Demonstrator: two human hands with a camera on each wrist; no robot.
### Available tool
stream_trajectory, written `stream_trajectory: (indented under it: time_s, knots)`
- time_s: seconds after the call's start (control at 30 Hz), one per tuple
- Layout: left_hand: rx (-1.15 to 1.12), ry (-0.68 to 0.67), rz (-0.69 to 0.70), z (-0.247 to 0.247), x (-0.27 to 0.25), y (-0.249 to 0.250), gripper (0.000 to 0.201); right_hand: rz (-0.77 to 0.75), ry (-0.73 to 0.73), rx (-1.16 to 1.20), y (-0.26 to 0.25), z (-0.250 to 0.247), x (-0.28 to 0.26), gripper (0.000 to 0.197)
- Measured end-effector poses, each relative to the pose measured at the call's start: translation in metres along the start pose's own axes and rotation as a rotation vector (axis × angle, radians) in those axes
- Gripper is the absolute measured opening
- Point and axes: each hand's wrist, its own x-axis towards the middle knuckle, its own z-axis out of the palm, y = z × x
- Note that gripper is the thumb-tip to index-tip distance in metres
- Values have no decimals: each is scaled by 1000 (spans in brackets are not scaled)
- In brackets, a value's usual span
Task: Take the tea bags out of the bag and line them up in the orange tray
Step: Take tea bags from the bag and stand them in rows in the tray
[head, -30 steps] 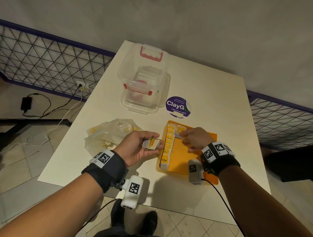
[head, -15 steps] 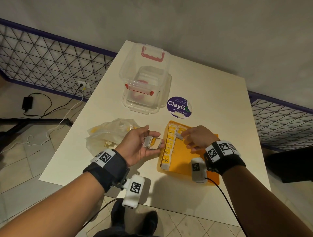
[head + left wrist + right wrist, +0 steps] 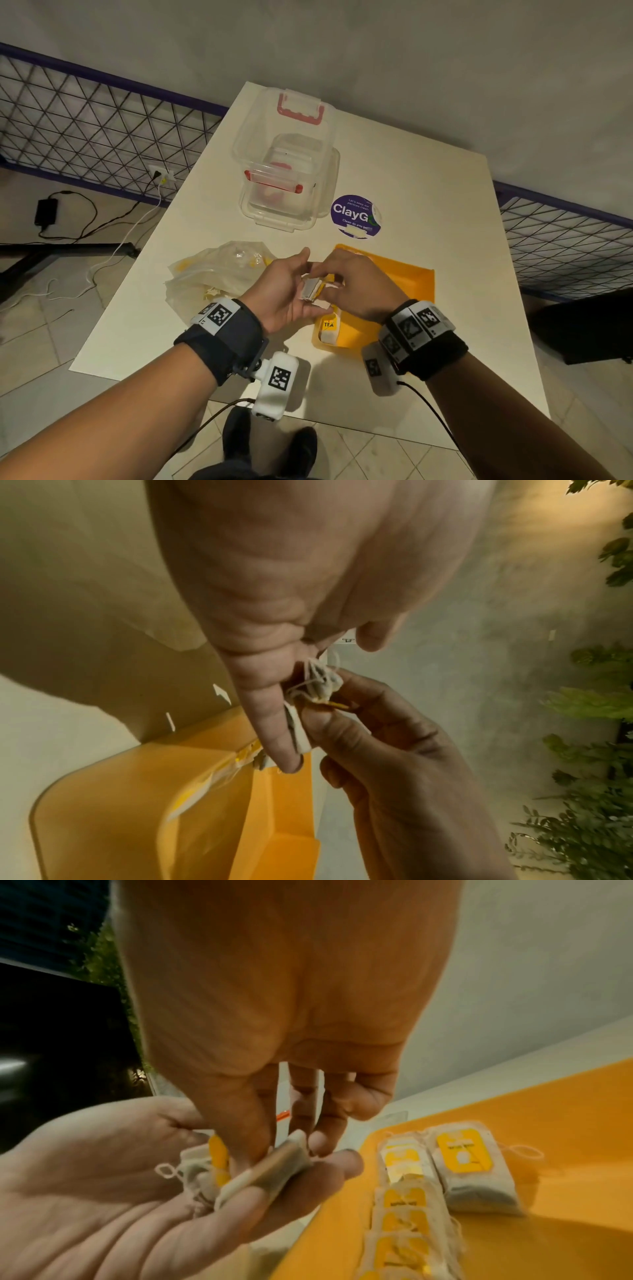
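My left hand is palm up beside the orange tray, its fingers curled round a small stack of tea bags. My right hand reaches across from over the tray and pinches one tea bag of that stack between thumb and fingers. In the right wrist view a row of yellow-tagged tea bags lies along the tray's left side, with one more bag beside it. My hands hide most of that row in the head view; its nearest bag shows. The crumpled plastic bag lies left of my left hand.
A clear plastic container with red latches stands at the back of the white table. A purple round sticker lies behind the tray. The table's front edge is close under my wrists. Wire fencing flanks the table.
My right hand has left the far end of the row in the tray, moved left to my left hand, and now pinches a tea bag there. The left hand has hardly moved.
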Motion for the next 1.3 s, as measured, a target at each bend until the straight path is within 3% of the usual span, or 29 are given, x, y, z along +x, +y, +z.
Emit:
stream_trajectory:
  time_s: [0.17, 0.5, 0.63, 0.83, 0.97, 1.17, 1.23, 1.3]
  knots:
    - [40, 17, 29, 1, -2, -2, 47, 26, 52, 208, -3, 2, 2, 21]
    - [102, 142, 149, 7, 2, -2, 64, 161, 114, 614, -19, -3, 5, 18]
    - [160, 150, 188, 3, 3, -2, 56, 198, 154, 529, -17, -9, 6, 20]
    - [260, 70, 310, -6, -3, -1, 12, 285, 115, 481, -11, -35, 6, 31]
    - [317, 99, 370, -7, -3, -2, 5, 304, 168, 558, -8, -37, 7, 23]
    - [324, 114, 370, -5, 0, -2, 12, 287, 236, 552, -7, -30, 5, 8]
    - [308, 152, 330, -6, 1, -2, 16, 259, 320, 370, 1, -35, 7, 6]
    - [287, 184, 292, -8, 1, -2, 21, 245, 355, 19, 10, -43, 6, 12]
